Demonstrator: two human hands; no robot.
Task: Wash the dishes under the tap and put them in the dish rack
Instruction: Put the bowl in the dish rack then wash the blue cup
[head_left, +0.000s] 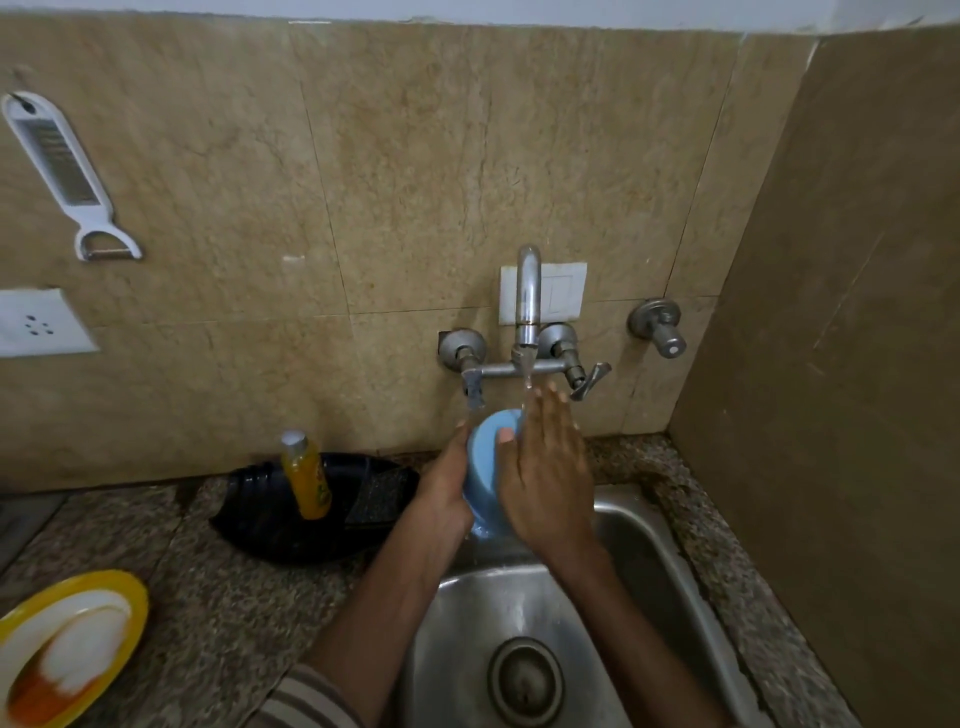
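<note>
A light blue cup (485, 467) is held upside down under the running tap (527, 296), above the steel sink (639, 530). My left hand (441, 493) grips the cup's left side. My right hand (545, 467) lies flat against its right side, thumb on the cup's base, fingers stretched up into the water stream. A yellow plate (124, 597) with white and orange residue sits on the counter at the lower left.
A black tray (249, 514) behind the sink's left side holds an orange bottle (306, 480). A white peeler-grater (57, 166) hangs on the tiled wall. A second valve (657, 325) sticks out to the right of the tap. A side wall closes off the right.
</note>
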